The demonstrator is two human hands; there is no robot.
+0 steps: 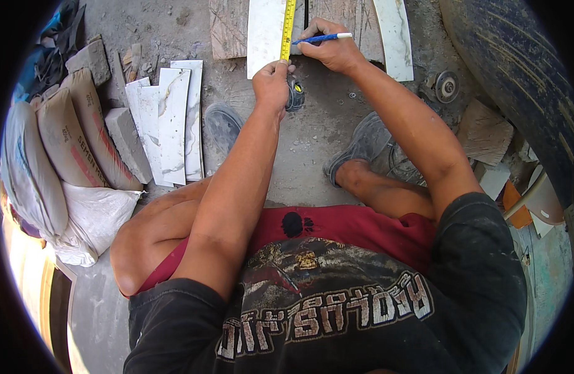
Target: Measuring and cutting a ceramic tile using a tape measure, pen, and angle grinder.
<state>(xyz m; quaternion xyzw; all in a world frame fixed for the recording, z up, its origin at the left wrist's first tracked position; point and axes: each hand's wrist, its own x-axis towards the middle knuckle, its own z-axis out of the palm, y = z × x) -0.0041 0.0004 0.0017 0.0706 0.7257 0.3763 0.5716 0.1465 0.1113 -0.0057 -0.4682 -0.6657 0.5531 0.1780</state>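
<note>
My left hand (pixel 272 87) is closed on a tape measure, pinching the yellow blade (pixel 289 25) near the dark case (pixel 296 98). The blade runs away from me along the right edge of a white marbled tile piece (pixel 264 37), which lies on a rough wooden board (pixel 228 31). In my right hand (pixel 336 50) is a blue pen (pixel 324 38) with a white end. Its tip points left and meets, or nearly meets, the blade's edge. Farther right lies a second, curved white tile strip (pixel 396 43).
Several cut tile strips (pixel 170 124) lie on the floor at left, beside a grey block (pixel 128 143) and filled sacks (pixel 72 131). At right are an angle grinder (pixel 447 86), a wood block (pixel 484 132) and a large dark curved object (pixel 517 68). My feet stand either side.
</note>
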